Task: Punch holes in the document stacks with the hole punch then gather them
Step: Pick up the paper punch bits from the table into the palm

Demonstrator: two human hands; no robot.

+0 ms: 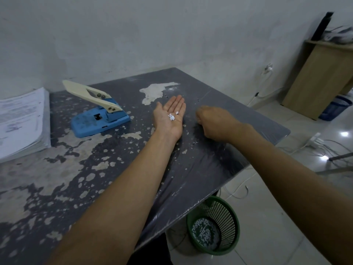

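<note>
Near right, on the tiled floor, a round green mesh wastebasket (214,226) holds white paper dots; above it spreads the dark table (200,169), its coating flaked into pale patches; the left hand (170,116) lies palm up, fingers straight, cradling small white paper punchings (172,116); just right, the right hand (214,122) is knuckles-up with fingers curled under, its grasp hidden; left, the blue-based hole punch (99,115) with raised cream lever; far left, the thick printed document stack (21,121).

Both forearms are bare to the wrists, no sleeves, rings or watch.
</note>
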